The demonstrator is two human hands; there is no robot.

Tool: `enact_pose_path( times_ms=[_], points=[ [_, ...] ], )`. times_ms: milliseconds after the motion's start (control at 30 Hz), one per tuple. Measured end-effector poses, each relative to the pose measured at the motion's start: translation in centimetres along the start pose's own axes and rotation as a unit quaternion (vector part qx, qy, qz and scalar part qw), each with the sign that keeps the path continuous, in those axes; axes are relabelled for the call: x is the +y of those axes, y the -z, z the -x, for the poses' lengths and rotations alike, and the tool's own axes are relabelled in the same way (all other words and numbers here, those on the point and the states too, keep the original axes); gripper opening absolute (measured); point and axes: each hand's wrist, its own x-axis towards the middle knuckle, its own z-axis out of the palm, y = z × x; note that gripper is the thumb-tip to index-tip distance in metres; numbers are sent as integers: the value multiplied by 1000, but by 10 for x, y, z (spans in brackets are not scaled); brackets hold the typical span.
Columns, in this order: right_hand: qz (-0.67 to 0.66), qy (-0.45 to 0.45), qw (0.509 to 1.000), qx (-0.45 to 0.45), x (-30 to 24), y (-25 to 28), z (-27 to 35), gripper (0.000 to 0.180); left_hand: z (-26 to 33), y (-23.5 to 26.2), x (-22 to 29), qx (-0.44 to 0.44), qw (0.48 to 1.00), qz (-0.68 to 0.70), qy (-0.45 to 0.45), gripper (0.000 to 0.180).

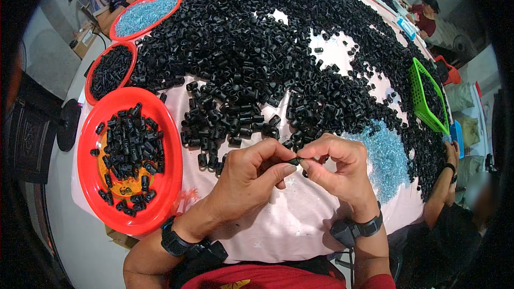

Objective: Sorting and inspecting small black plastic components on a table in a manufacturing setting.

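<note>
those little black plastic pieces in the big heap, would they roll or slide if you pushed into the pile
The black pieces look like short hard tubes, so loose ones probably roll. Heaped on the pale cloth, they would likely spill sideways. One pinched between the left hand and right hand suggests they are light and stiff.

Head cam: L hand (pixel 251 174) + R hand (pixel 337 166) pinch one small black plastic part (pixel 293 161) between fingertips over pink cloth (pixel 278 230), big pile of same black parts (pixel 257 48) behind, red tray (pixel 160 182) w/ parts at left, blue bits heap (pixel 386 156) at right.
</note>
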Motion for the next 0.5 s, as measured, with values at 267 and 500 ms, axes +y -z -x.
enact_pose_path(
  times_ms=[267,500],
  points=[
    [86,177,980,-6,2,-2,-3,18,0,-1,-2,7,998,-58,-32,8],
    [24,114,993,-34,4,1,-1,16,4,-3,7,19,983,-166,-79,6]
  ],
)
